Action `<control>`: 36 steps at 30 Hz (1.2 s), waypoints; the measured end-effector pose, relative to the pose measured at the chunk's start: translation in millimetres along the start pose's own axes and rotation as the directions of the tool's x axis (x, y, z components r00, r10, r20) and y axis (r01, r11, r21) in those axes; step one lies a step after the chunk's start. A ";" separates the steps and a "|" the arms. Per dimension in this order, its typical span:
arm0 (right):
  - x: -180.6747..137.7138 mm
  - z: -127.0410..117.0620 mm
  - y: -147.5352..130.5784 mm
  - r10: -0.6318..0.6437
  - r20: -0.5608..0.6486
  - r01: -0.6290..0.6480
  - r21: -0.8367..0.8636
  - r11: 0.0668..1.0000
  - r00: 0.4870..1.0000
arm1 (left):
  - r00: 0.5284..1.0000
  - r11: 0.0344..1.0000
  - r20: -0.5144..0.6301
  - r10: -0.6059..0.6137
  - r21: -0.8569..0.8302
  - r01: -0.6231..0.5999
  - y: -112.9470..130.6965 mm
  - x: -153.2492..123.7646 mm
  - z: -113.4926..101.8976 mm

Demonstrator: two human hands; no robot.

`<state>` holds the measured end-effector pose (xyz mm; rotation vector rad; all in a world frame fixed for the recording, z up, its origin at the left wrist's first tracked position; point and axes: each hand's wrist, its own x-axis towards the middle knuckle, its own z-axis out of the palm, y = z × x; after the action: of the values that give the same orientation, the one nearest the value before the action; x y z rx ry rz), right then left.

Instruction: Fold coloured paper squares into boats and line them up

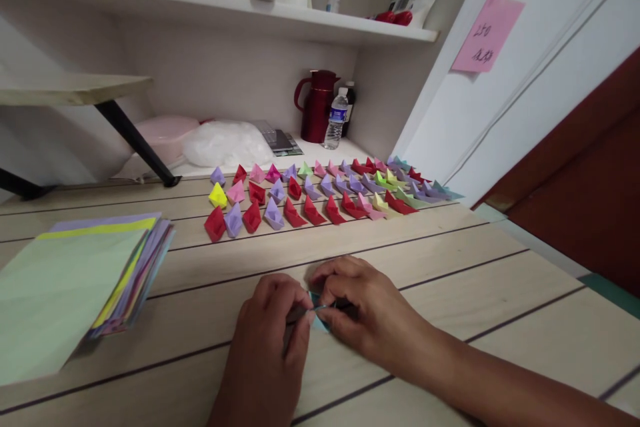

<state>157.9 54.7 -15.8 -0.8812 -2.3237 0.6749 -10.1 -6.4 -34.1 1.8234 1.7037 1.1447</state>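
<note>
Bare planks (440, 260) separate paper boats (310, 197) from left hand (270, 347) and right hand (365, 313), both pinching blue paper (319, 321).

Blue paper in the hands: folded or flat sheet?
Folded. Only a small wedge of the blue paper shows, pinched between the left hand and right hand; the stacked sheets nearby lie flat.

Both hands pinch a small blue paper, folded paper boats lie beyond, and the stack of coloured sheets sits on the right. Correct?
Not quite: the head view shows the stack of coloured sheets on the left, not the right. The left hand and right hand do pinch the small blue paper, with the folded paper boats beyond.
</note>
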 end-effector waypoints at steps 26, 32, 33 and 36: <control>3.9 -4.8 -2.1 0.218 0.011 -0.213 0.257 0.943 0.976 | 0.959 0.925 0.116 -0.257 -0.259 0.279 5.3 1.7 -7.4; 4.0 -8.5 0.8 0.188 0.015 -0.185 0.242 0.952 0.982 | 0.960 0.927 0.015 -0.279 -0.255 0.274 2.0 -3.7 9.1; 3.9 -8.6 1.5 0.173 0.016 -0.172 0.240 0.955 0.985 | 0.967 0.942 0.017 -0.254 -0.225 0.251 1.0 -4.4 10.4; 3.4 -8.3 3.1 0.176 0.029 -0.178 0.261 0.949 0.984 | 0.989 0.982 -0.012 -0.148 -0.120 0.146 1.6 -5.2 10.0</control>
<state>162.4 61.3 -10.6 -0.9698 -2.1117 1.0352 -1.0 -9.3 -40.3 1.5918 1.7120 1.1803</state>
